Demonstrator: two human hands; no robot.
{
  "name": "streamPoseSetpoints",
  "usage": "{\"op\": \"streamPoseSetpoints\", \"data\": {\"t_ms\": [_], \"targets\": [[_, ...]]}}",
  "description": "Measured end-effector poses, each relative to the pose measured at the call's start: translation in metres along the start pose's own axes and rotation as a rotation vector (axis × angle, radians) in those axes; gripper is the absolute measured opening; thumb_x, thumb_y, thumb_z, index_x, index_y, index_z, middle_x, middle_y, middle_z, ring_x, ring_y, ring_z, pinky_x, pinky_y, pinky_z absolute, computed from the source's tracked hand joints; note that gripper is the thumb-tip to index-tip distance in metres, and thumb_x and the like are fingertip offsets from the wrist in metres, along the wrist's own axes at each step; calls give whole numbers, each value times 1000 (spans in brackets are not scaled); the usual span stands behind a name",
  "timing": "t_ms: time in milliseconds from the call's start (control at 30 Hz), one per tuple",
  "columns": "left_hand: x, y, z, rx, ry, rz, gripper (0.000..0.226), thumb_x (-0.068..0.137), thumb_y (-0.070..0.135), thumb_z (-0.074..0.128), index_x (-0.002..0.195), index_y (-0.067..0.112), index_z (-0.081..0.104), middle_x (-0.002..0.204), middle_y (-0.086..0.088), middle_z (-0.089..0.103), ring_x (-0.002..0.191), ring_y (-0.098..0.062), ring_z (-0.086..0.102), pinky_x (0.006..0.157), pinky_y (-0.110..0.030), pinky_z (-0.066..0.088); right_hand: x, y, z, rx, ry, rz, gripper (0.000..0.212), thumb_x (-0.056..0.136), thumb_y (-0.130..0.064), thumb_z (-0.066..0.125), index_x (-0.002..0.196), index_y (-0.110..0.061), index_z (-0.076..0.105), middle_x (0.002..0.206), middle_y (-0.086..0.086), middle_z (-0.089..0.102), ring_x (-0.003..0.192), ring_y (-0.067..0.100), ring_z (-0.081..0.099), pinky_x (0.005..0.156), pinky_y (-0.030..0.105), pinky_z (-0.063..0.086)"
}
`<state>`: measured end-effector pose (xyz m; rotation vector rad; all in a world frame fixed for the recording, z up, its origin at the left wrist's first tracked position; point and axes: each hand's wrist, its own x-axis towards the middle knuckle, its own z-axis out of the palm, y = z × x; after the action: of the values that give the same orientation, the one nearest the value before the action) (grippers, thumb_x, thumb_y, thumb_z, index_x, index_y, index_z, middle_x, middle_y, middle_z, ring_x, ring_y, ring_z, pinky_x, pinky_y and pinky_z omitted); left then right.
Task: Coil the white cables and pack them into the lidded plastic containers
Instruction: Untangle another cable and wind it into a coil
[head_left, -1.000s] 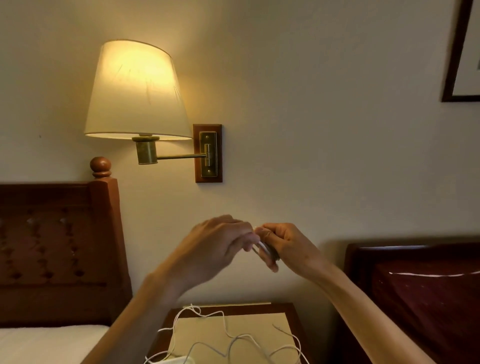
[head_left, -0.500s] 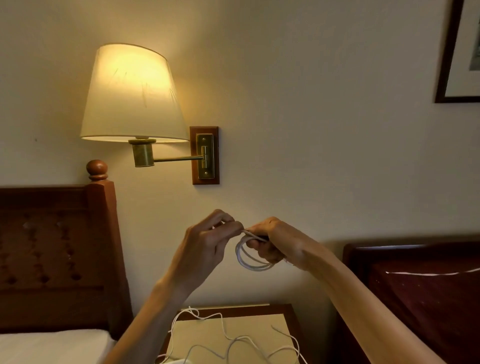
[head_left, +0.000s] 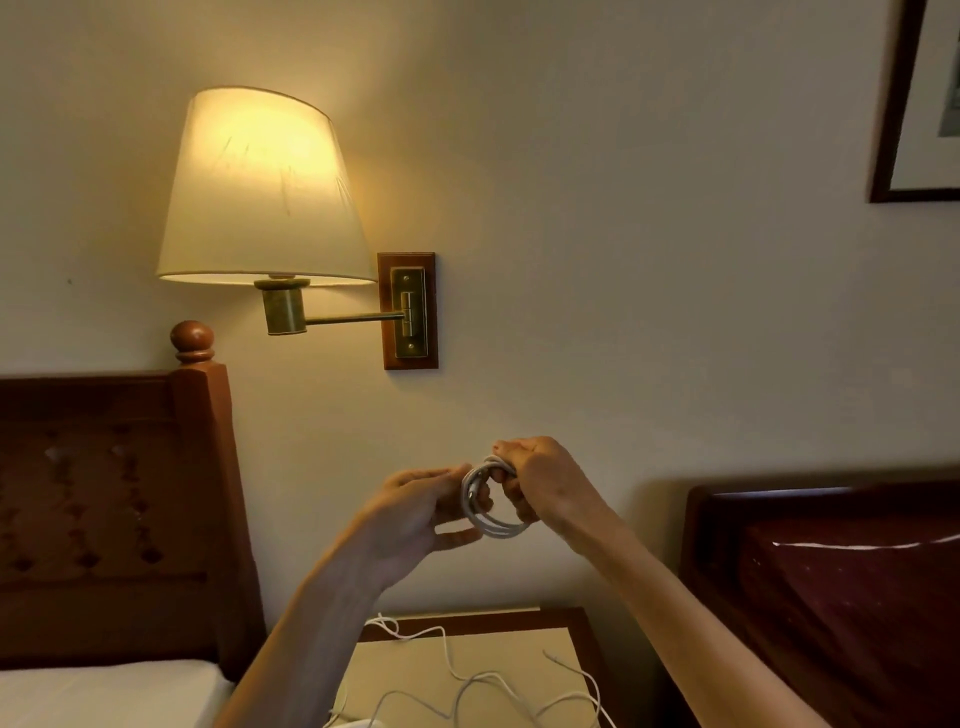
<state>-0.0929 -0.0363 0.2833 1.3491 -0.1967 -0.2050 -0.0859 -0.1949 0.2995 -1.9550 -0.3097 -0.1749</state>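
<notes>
Coil (head_left: 491, 506) of white cable is hanging in the air between your hands, above the nightstand (head_left: 519, 644). Your left hand (head_left: 415, 512) is pinching its left side with curled fingers, while your right hand (head_left: 545, 480) is gripping the top, so the loop is dangling below that grip. Loose cables (head_left: 467, 686) are lying on the nightstand; no container is showing.

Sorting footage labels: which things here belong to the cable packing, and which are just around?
Job: coiled white cable, left hand, right hand, loose white cables on nightstand.
Around: wall lamp, headboard, picture frame.
</notes>
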Motion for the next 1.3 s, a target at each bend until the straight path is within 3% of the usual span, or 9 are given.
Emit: {"op": "streamPoseSetpoints", "data": {"t_ms": [100,200,467,633,867,1000,1100,1167,1300], "targets": [[-5,-2,5,132,-28,116,29,88,36,64,96,9,72,88,-7,68,91,-22,63,94,-50,52,1,-1,1,-14,39,-5,44,104,-29,37,67,-15,56,57,-2,51,52,10,45,55,24,39],[-5,-6,11,456,60,394,18,93,20,62,109,23,69,97,5,71,100,-14,64,94,-43,53,2,-2,1,79,16,20,43,105,-30,35,71,-14,56,53,-5,48,50,10,42,52,23,37],[2,-28,8,962,434,996,26,87,30,60,107,12,64,93,2,72,83,-7,70,68,-12,54,-4,-2,-1,275,-45,89,44,106,-33,30,76,-11,53,48,-9,39,45,8,32,50,24,30],[0,-31,13,1059,598,1189,23,83,25,67,98,7,70,84,-1,74,69,-10,70,56,-16,55,-6,-4,0,371,-41,138,45,107,-33,29,78,-9,53,48,-7,40,43,8,33,51,23,32],[1,-30,13,1008,467,1174,18,88,25,62,92,6,64,77,3,70,64,-4,67,53,-10,50,-4,0,2,289,5,148,45,106,-33,29,76,-10,53,52,-5,40,47,10,34,53,26,34],[-1,-21,7,766,226,1015,17,88,22,65,87,6,59,82,-1,72,72,-9,71,58,-30,59,-8,4,-1,234,16,98,47,105,-40,31,74,-12,52,55,-4,40,54,11,36,57,26,36],[-4,-14,-3,554,120,828,16,85,19,66,87,4,59,89,-4,74,85,-17,73,66,-40,61,-10,4,-11,364,-153,106,47,104,-43,34,79,-11,58,57,-4,40,54,11,38,58,25,38],[-4,-12,-9,744,207,928,19,85,25,65,89,8,60,96,2,72,88,-11,71,64,-33,61,-9,7,-13,335,-196,41,41,103,-37,41,87,-7,63,59,-3,43,52,9,41,58,24,41],[-3,-18,-5,1209,434,1071,16,83,26,70,88,15,59,97,5,52,67,-6,54,49,-11,42,-6,19,4,63,3,-129,25,100,-33,50,98,-12,65,66,-6,55,58,7,52,60,26,49]]}}
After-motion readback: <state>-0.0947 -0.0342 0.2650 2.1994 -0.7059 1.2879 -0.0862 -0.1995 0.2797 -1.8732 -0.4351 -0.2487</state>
